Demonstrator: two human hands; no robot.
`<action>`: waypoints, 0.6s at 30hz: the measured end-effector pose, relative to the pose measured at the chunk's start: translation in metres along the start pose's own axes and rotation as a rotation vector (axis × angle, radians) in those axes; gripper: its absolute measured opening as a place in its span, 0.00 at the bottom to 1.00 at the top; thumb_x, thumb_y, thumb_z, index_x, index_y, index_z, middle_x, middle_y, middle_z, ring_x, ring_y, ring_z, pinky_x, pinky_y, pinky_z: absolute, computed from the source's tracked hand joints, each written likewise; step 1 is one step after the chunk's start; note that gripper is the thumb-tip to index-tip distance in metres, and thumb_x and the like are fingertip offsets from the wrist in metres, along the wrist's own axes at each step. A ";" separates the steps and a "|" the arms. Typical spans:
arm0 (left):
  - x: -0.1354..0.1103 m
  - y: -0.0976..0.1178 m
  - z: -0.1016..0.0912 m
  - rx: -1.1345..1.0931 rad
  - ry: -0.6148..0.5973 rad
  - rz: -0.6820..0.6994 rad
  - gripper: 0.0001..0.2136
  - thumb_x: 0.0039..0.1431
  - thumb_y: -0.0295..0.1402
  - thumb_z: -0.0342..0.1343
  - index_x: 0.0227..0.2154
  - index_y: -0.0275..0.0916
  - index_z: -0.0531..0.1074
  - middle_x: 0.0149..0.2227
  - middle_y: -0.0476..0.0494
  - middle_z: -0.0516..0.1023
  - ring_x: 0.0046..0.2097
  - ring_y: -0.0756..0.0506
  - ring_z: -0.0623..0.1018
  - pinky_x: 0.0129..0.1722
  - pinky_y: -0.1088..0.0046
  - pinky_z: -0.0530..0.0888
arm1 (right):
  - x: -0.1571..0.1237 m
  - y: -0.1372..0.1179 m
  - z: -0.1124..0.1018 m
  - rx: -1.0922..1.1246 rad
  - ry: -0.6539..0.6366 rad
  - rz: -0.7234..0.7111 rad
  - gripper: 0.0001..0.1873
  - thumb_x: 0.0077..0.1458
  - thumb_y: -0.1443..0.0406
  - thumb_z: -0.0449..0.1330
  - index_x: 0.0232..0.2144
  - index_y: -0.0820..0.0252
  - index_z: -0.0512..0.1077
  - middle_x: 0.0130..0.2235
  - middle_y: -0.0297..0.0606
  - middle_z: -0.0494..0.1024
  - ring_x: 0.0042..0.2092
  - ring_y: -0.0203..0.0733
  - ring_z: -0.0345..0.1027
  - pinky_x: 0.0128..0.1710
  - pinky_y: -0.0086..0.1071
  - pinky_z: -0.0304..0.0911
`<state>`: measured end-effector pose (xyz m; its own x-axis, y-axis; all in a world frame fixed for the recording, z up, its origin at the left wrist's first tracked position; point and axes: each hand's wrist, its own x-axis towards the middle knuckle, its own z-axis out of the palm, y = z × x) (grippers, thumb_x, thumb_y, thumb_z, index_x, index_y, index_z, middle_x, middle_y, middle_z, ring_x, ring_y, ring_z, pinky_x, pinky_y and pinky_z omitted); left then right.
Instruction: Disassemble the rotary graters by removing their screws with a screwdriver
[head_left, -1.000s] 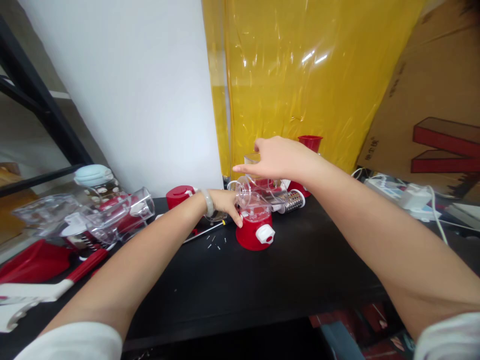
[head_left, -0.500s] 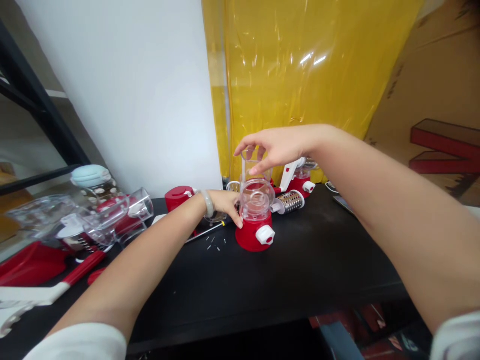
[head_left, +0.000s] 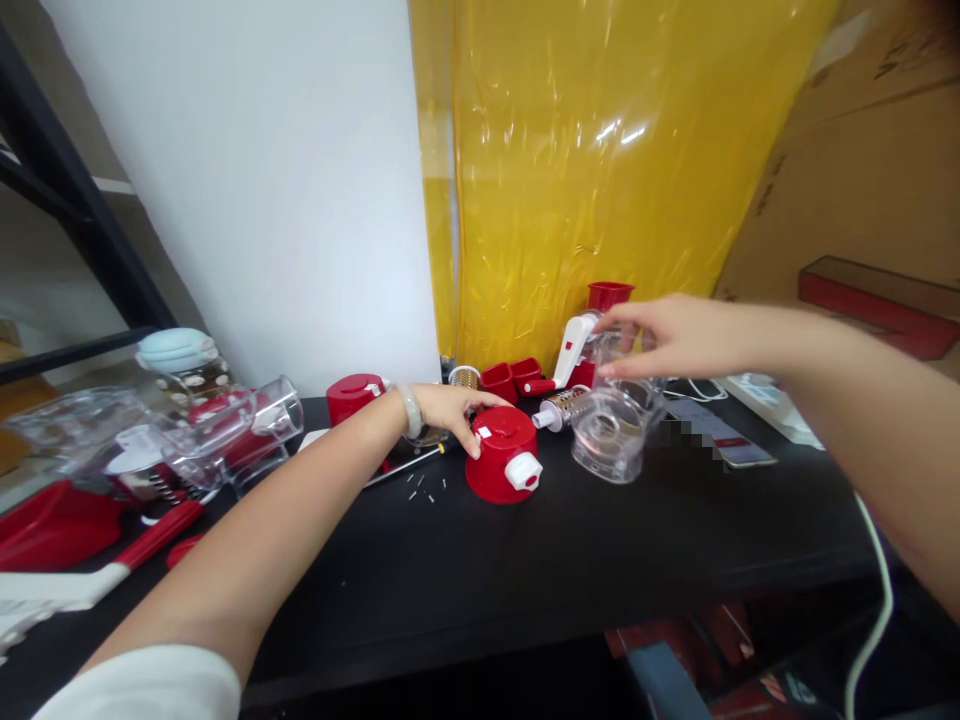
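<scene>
My left hand, with a pale bangle at its wrist, grips the left side of a red rotary grater base. A white knob sits on the base's front right. My right hand is closed on the upper part of a clear plastic grater housing, to the right of the base and apart from it. Between and behind them lies a metal grater drum. Several small screws are scattered left of the base, near a screwdriver.
Clear housings and red and white parts crowd the left end of the black table. Another red base stands behind my left forearm. A white crank handle, red cups and a phone lie behind and right.
My right hand has lifted the clear housing off the red base and moved it to the right. My left hand stays on the base, whose red top is now exposed.
</scene>
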<state>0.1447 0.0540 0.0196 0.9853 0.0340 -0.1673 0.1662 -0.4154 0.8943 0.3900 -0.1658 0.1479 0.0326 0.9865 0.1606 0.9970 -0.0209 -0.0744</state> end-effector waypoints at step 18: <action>-0.021 0.020 0.029 0.249 0.247 -0.083 0.40 0.34 0.33 0.76 0.54 0.41 0.70 0.58 0.36 0.74 0.58 0.35 0.74 0.57 0.59 0.71 | 0.002 0.010 0.056 -0.060 -0.068 -0.014 0.30 0.56 0.46 0.57 0.51 0.61 0.72 0.46 0.51 0.81 0.44 0.56 0.77 0.41 0.41 0.68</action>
<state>0.1258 0.0183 0.0285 0.9535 0.2832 -0.1026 0.2616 -0.6095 0.7484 0.3960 -0.1554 0.0924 0.0157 0.9954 0.0942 0.9998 -0.0146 -0.0129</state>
